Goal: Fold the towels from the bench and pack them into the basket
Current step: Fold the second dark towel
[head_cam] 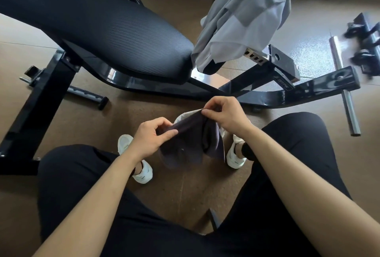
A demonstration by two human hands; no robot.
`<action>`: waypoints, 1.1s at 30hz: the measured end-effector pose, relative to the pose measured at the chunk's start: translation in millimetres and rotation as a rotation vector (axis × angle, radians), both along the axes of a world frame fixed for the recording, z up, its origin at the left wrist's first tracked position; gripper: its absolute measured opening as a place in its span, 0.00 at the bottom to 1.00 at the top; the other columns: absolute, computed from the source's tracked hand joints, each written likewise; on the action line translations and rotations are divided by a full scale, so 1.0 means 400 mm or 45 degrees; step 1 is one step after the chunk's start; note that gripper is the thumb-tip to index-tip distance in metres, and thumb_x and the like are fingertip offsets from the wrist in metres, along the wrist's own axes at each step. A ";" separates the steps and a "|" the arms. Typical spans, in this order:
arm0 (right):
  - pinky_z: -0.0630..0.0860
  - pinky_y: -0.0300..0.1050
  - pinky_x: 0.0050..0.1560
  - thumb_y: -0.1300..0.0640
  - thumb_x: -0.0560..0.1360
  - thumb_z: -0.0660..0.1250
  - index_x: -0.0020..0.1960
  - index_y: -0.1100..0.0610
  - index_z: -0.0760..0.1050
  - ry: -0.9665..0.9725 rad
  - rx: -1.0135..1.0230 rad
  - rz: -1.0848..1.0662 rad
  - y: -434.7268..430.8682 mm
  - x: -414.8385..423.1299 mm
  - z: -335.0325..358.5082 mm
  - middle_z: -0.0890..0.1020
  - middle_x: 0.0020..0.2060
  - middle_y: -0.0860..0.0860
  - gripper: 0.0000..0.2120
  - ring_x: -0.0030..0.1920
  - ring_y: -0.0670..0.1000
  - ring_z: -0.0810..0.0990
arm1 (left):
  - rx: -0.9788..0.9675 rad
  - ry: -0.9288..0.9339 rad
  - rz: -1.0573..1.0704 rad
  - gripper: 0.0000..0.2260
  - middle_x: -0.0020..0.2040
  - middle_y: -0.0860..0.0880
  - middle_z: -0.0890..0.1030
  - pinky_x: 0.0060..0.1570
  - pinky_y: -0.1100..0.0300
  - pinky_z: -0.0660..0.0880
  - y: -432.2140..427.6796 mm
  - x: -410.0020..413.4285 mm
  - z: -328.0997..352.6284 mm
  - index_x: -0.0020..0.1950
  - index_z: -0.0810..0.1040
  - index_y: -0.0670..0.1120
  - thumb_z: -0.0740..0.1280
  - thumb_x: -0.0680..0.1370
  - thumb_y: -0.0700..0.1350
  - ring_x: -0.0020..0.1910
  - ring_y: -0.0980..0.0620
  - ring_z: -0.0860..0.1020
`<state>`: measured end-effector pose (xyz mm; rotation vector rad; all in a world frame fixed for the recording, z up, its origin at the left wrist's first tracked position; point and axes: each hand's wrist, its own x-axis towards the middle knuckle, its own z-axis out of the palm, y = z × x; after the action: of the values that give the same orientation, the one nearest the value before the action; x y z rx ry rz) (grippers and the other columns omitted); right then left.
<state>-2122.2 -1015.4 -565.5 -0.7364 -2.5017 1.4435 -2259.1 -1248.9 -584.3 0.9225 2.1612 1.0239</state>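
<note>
Just in front of the bench (115, 37), the left hand (151, 140) and right hand (228, 115) each pinch the top edge of the dark towel (191, 141), its right end nearer the bench, the cloth hanging over what may be the basket (182, 116).
</note>
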 end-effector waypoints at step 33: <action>0.71 0.30 0.40 0.53 0.75 0.75 0.46 0.45 0.82 -0.061 0.092 0.116 -0.017 0.013 0.007 0.80 0.35 0.41 0.04 0.37 0.38 0.78 | 0.126 0.159 -0.001 0.04 0.43 0.55 0.84 0.46 0.50 0.81 -0.019 -0.015 0.027 0.50 0.85 0.49 0.75 0.77 0.46 0.44 0.53 0.82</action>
<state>-2117.0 -1022.3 -562.5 -0.6598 -2.6403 1.3706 -2265.1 -1256.5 -573.6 1.0587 2.2278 1.1076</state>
